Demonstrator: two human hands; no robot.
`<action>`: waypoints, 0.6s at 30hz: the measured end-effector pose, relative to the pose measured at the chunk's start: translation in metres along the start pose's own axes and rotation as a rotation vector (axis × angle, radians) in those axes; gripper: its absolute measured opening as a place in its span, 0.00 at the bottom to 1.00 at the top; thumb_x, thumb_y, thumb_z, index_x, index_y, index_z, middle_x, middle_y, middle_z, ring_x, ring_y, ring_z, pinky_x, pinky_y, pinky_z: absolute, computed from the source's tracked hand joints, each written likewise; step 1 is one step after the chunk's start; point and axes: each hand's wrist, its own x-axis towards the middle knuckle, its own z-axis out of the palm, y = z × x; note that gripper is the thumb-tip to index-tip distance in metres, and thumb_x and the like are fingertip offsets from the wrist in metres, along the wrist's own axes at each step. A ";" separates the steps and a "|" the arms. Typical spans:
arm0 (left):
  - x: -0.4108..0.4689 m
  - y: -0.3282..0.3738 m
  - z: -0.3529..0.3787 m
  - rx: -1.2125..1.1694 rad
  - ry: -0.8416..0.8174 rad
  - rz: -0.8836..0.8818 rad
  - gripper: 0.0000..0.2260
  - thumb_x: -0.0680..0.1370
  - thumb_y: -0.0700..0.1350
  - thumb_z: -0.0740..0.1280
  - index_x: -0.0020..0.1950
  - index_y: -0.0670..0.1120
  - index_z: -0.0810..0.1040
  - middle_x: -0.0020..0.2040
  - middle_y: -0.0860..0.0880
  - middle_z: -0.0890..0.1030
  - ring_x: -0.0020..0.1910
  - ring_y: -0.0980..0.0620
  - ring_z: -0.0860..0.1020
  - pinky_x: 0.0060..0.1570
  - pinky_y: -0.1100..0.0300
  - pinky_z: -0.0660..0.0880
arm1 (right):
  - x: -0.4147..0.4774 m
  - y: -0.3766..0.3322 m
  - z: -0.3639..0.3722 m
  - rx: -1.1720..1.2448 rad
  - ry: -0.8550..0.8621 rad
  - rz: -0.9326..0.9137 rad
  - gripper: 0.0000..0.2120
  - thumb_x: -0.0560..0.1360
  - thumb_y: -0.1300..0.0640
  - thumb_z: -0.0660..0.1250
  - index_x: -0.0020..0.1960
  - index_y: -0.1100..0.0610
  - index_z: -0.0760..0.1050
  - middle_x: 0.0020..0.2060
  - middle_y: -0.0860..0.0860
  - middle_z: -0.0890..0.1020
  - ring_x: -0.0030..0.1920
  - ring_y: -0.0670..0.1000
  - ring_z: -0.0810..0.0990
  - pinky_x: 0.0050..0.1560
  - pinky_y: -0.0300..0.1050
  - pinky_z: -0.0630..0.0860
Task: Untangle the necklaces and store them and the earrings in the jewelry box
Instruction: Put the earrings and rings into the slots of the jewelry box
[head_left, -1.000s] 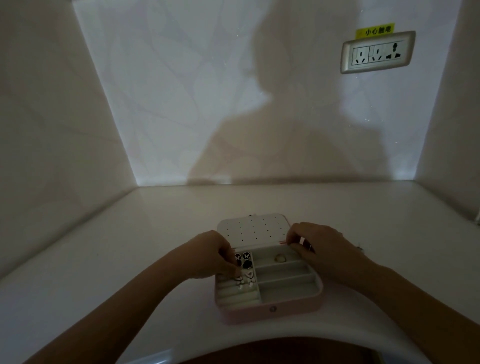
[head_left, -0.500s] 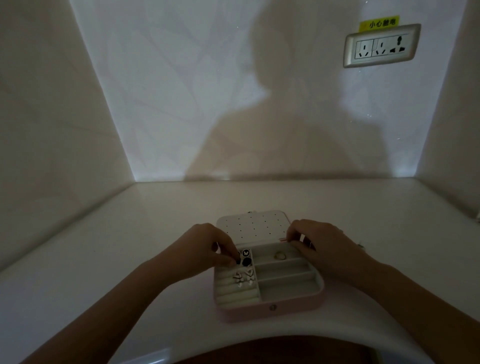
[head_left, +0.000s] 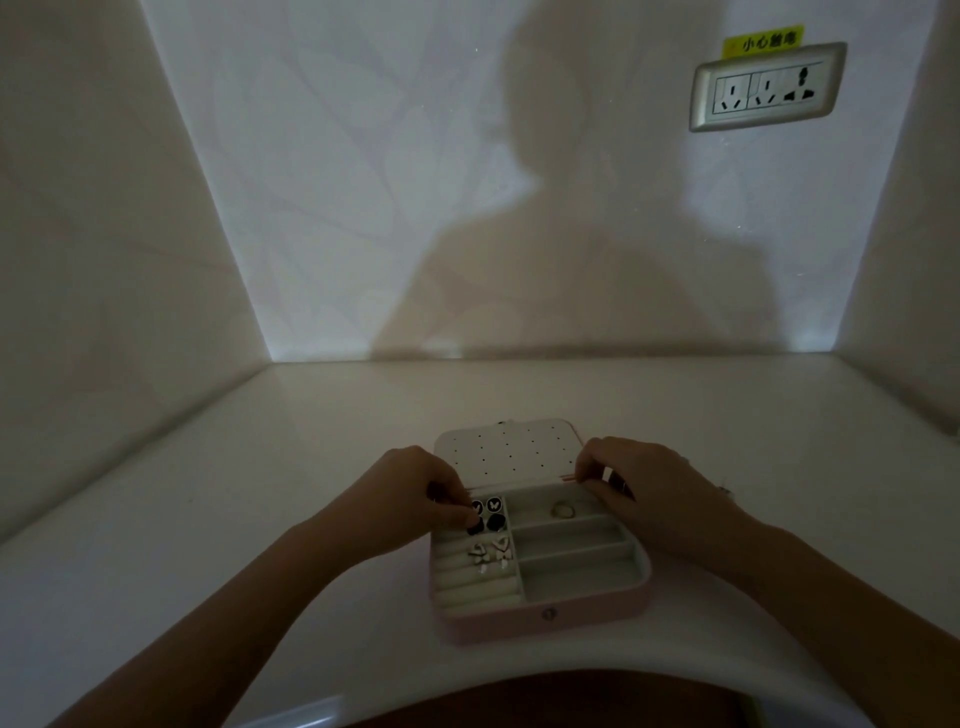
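Observation:
A pink jewelry box (head_left: 550, 616) lies open on the white counter, its perforated lid (head_left: 506, 449) folded flat behind it. My left hand (head_left: 415, 493) pinches a black round earring (head_left: 474, 527) in the back left ring-roll section, beside other black earrings (head_left: 493, 504). Two white bow earrings (head_left: 488, 553) sit just in front of them. A gold ring (head_left: 562, 510) lies in the back right compartment. My right hand (head_left: 654, 493) curls its fingers over the box's back right corner by the hinge. No necklace can be made out.
The box sits near the counter's curved front edge (head_left: 519, 675). A small pale item (head_left: 724, 489) lies on the counter right of my right hand. Walls close in on three sides, with a socket plate (head_left: 769, 88) high on the back wall. Light is dim.
My left hand has drawn back from the bow earrings to the black earrings at the back of the left section. My right hand has stayed at the box's back right corner.

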 end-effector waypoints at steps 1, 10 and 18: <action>0.000 -0.001 0.000 -0.009 0.001 -0.020 0.07 0.71 0.50 0.73 0.44 0.47 0.83 0.42 0.52 0.83 0.41 0.57 0.79 0.41 0.67 0.75 | 0.000 0.000 0.000 0.000 0.000 -0.001 0.03 0.78 0.58 0.62 0.49 0.53 0.74 0.45 0.47 0.79 0.42 0.43 0.75 0.42 0.28 0.69; 0.005 0.005 0.001 -0.012 -0.024 -0.136 0.07 0.71 0.50 0.72 0.40 0.47 0.82 0.40 0.49 0.82 0.33 0.58 0.72 0.33 0.68 0.69 | 0.000 0.001 0.001 -0.010 -0.004 0.001 0.04 0.78 0.58 0.61 0.50 0.53 0.74 0.45 0.47 0.79 0.42 0.43 0.75 0.41 0.27 0.68; 0.005 0.012 0.001 0.001 -0.017 -0.136 0.05 0.71 0.47 0.73 0.42 0.47 0.82 0.40 0.53 0.80 0.38 0.60 0.74 0.35 0.70 0.69 | 0.000 0.001 0.001 -0.005 0.001 -0.009 0.03 0.78 0.58 0.62 0.48 0.52 0.73 0.45 0.47 0.79 0.41 0.43 0.74 0.40 0.27 0.67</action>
